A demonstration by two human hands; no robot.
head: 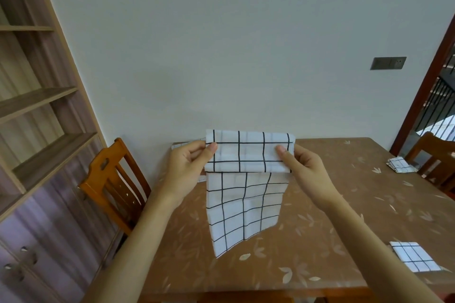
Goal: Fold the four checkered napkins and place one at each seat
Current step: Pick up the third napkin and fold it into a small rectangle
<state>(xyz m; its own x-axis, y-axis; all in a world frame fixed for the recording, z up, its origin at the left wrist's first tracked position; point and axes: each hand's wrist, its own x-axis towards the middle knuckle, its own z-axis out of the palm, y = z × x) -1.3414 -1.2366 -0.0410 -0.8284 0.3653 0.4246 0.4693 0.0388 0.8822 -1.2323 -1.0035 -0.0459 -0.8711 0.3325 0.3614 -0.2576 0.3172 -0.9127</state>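
Held checkered napkin (248, 152): raised above the worktop (344, 204), near its far edge. The top portion is folded over into a band whose long axis runs left to right. The rest hangs from the band toward me, bottom edge slanted, lowest corner at my left. I cannot tell whether that corner touches the worktop.

My left hand (189, 165) pinches the band's left end and my right hand (302, 167) pinches its right end. Both thumbs are on the near face, with the fingers behind.

One folded napkin (414, 259) lies flat at the near right. A second folded napkin (400, 165) lies at the right edge, before a wooden chair (435, 162). A further checkered cloth (187, 144) shows partly behind my left hand.
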